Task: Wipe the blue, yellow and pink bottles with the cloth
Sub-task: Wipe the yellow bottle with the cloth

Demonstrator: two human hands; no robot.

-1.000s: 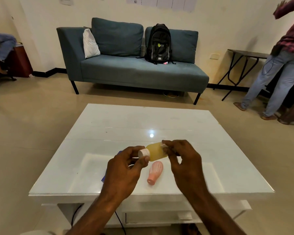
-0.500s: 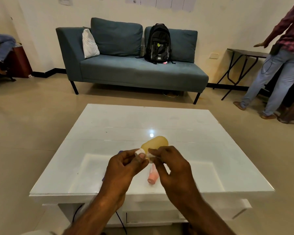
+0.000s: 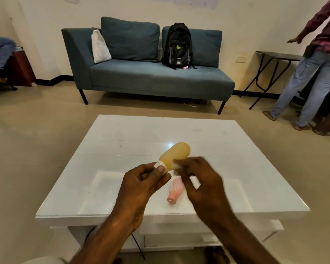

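My left hand pinches the white cap end of the yellow bottle, which points up and away over the white table. My right hand holds a small white cloth against the bottle's lower side; a bit of cloth also shows under its fingers. The pink ribbed bottle lies on the table between my hands, cap toward me. The blue bottle is hidden behind my left hand.
A teal sofa with a black backpack stands beyond the table. A person in jeans stands at the right by a dark folding table. Another person's legs show at far left.
The yellow bottle has tilted from lying sideways to pointing up and away. My right hand has slid with the cloth from the bottle's far end down toward the cap.
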